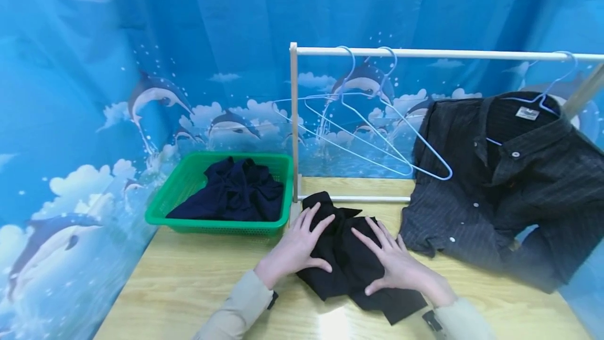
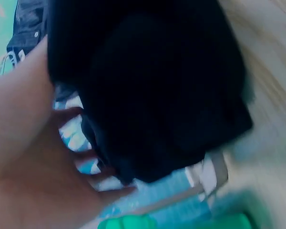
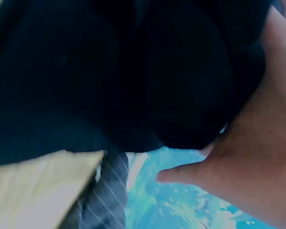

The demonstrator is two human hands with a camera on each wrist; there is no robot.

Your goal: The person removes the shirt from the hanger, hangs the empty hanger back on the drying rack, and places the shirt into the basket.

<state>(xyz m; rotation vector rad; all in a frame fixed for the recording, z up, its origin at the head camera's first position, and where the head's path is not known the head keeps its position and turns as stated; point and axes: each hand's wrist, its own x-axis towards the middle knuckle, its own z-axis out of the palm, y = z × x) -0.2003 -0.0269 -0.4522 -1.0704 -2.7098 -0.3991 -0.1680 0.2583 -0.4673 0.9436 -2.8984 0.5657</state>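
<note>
A black garment [image 1: 346, 256] lies loosely bunched on the wooden table in front of me. My left hand [image 1: 297, 245] rests on its left side with the fingers spread and mostly straight. On its right side lies my right hand [image 1: 395, 265], fingers likewise spread and the thumb pointing inward. Dark folds of the garment [image 2: 152, 100] fill the left wrist view beside the left hand [image 2: 47, 162]. The right wrist view has the garment [image 3: 124, 90] alongside the right hand [image 3: 252, 157]. Its collar, sleeves or legs are not distinguishable in the folds.
A green basket [image 1: 160, 206] holding dark navy clothing [image 1: 236, 190] stands to the left. Behind the garment, a white rack [image 1: 424, 53] carries two bare blue hangers [image 1: 346, 101] and, at right, a dark striped shirt [image 1: 472, 193] on a hanger. A blue dolphin curtain [image 1: 226, 25] encloses the table.
</note>
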